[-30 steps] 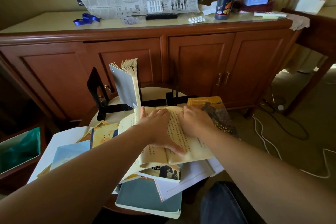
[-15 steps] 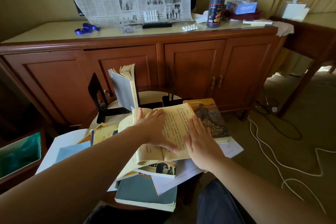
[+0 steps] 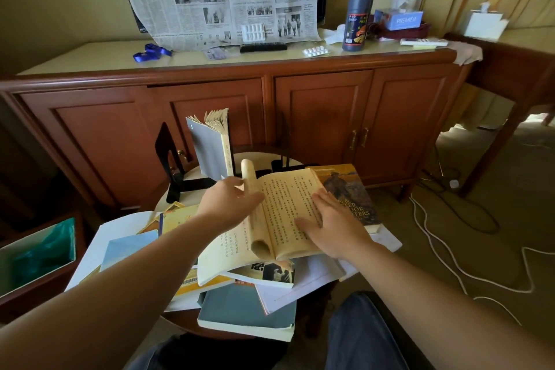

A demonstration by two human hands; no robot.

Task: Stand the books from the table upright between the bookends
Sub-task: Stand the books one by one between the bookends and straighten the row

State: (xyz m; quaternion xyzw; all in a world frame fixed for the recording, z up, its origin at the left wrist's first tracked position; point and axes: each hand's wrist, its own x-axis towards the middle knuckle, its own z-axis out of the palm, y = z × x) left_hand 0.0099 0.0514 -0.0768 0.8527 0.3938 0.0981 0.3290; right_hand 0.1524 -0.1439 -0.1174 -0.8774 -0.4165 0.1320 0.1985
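A yellowed open book (image 3: 285,204) lies on top of a pile of books on the small round table (image 3: 258,159). My left hand (image 3: 228,201) touches a curled sheaf of its pages, which stands up at the spine. My right hand (image 3: 333,225) rests flat on the right-hand page. One grey book (image 3: 207,147) stands upright beside the left black bookend (image 3: 168,156). The right black bookend (image 3: 282,159) stands behind the open book. A brown-covered book (image 3: 351,192) lies under the open book's right side.
Several more books and white papers (image 3: 303,279) lie stacked at the table's near side, a grey book (image 3: 240,312) lowest. A wooden sideboard (image 3: 300,105) stands close behind. A bin with a green liner (image 3: 39,252) is at the left. White cables (image 3: 450,255) cross the floor at the right.
My left hand has lifted off the left page and pushed a sheaf of pages up and over toward the right. My right hand has slid down the right-hand page toward me.
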